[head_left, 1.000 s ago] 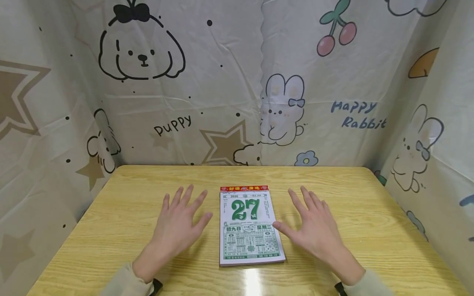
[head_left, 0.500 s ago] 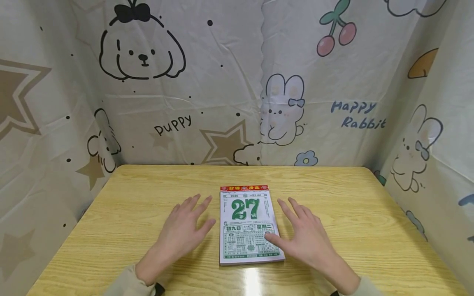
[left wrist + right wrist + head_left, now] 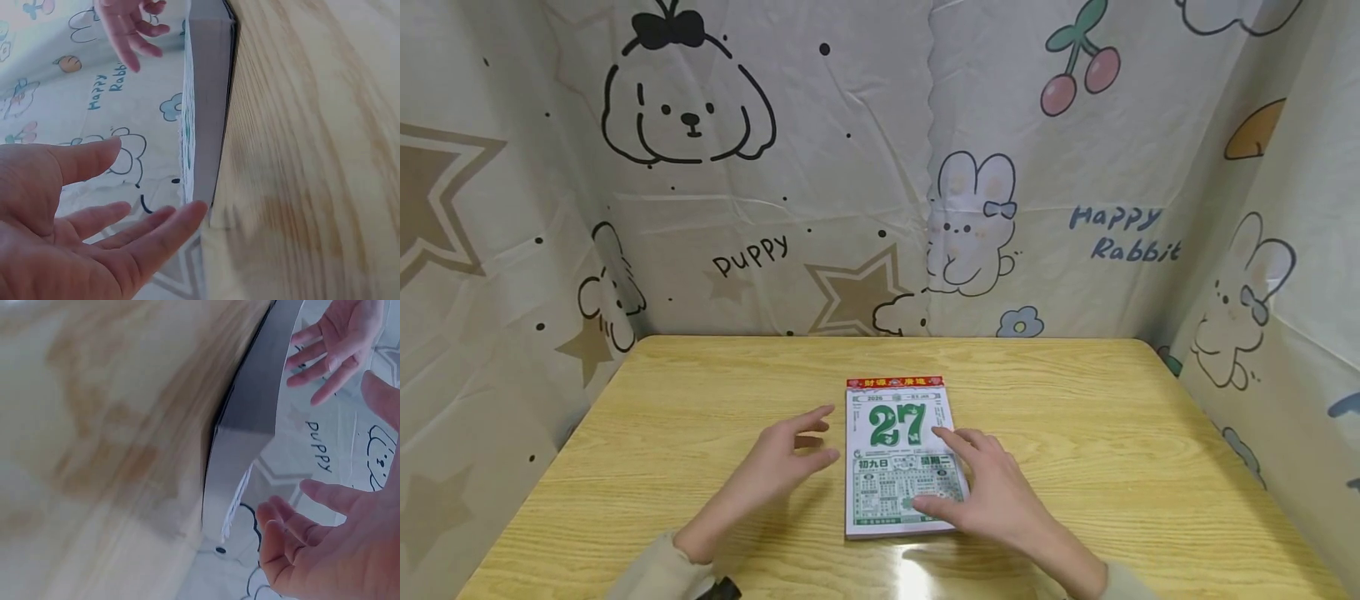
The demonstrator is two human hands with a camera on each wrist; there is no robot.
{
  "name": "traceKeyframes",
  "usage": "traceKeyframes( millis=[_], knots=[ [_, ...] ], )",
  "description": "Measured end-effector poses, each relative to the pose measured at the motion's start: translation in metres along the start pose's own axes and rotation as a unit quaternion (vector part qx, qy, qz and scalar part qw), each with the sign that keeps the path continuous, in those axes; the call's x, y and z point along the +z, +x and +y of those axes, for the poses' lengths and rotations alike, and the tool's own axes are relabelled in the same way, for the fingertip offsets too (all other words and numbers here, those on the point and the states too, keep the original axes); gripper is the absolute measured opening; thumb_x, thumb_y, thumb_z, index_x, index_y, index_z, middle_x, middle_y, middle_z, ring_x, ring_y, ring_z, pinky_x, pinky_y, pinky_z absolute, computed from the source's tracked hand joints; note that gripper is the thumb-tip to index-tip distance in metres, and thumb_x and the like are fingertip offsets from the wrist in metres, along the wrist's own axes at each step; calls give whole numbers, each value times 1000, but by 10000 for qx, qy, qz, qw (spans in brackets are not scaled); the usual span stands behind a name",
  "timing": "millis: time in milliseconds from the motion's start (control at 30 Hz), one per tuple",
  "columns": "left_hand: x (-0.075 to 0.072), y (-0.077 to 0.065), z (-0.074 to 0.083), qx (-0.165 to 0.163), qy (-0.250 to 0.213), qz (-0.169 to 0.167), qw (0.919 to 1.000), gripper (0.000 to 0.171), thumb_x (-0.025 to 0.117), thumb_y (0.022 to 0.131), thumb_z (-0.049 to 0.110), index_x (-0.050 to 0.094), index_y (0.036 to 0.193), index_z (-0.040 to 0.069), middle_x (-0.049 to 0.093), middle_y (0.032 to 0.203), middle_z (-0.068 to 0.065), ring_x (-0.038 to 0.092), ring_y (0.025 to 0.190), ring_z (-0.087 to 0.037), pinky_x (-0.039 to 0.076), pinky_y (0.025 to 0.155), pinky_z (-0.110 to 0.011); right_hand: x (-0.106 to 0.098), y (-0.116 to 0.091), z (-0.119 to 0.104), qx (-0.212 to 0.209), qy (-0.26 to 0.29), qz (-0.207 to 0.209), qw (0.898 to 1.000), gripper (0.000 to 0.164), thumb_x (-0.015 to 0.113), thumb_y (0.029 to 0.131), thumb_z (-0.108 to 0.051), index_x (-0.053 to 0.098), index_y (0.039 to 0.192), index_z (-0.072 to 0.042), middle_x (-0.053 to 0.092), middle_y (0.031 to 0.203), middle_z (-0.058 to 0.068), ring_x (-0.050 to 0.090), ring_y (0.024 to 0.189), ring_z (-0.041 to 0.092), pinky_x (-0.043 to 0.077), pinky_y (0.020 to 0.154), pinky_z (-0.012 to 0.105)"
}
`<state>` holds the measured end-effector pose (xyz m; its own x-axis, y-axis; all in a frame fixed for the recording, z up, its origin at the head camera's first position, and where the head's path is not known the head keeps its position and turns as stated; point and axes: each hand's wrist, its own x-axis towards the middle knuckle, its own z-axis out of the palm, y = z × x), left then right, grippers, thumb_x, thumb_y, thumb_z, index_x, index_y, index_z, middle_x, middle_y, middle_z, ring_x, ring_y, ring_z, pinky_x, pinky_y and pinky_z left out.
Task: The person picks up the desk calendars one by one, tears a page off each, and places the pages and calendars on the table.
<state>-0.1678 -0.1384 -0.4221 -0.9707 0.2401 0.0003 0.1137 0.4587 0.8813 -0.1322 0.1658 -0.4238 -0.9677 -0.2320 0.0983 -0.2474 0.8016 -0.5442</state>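
Parting fingers [image 3: 165, 239] loosely and wide: poising the left hand [image 3: 777, 460] just left of, and the right hand [image 3: 988, 485] over the right edge of, a thick paper calendar [image 3: 891, 462] numbered 27 in green, laid flat on a wooden bench [image 3: 1075, 383] before cartoon-printed cloth [image 3: 857, 179].

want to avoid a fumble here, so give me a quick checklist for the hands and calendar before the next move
1. Calendar lying flat, face up on the table: ok.
2. Green 27 uncovered: ok, both digits show fully.
3. Left hand free: ok, it holds nothing, beside the calendar's left edge.
4. Right hand free: ok, it holds nothing; it hides part of the calendar's right edge in the head view.
5. Calendar gripped: not ok, neither hand holds it.
6. Left fingertips touching the calendar: cannot tell.
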Motion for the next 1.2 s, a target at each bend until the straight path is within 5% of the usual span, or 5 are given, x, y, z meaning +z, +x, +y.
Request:
traceKeyframes(
  millis=[133,367,500,733,1200],
  knots=[
    [-2,2,0,-256,-574,-250,9977,63,78,95,8,53,153,2,64,134,-21,68,117,-39,66,83,-41,3,2,-4,-121,300,-48,9995,88,89,75,-62,64,146,-16,63,132,6,60,109,26,55,90,50],
    [0,8,-5,-584,-1057,-522,9913,65,78,94,5,51,154,1,63,134,-22,72,104,-30,66,81,-44,7,5,-8,109,730,-206,9971,78,95,69,-58,75,130,-14,64,107,-1,52,85,17,44,66,27],
    [2,9,-8,-758,-1244,-624,9874,66,79,92,2,52,152,-1,63,130,-23,73,95,-29,67,76,-44,10,5,-8,336,890,-340,9949,80,97,66,-55,75,129,-12,66,109,1,54,85,17,48,68,29],
    [4,12,-9,-957,-1308,-624,9848,67,80,90,-2,53,151,0,64,123,-21,73,89,-29,67,66,-45,14,6,-6,352,657,-415,9964,91,102,58,-51,72,134,-9,68,115,6,63,101,22,58,91,51],
    [8,14,-9,-1033,-1289,-489,9851,65,81,89,-5,57,149,0,66,116,-19,73,86,-28,67,61,-44,22,5,-4,28,321,-338,9989,88,102,57,-48,73,130,-9,59,105,1,52,87,15,50,76,34]
  ],
)
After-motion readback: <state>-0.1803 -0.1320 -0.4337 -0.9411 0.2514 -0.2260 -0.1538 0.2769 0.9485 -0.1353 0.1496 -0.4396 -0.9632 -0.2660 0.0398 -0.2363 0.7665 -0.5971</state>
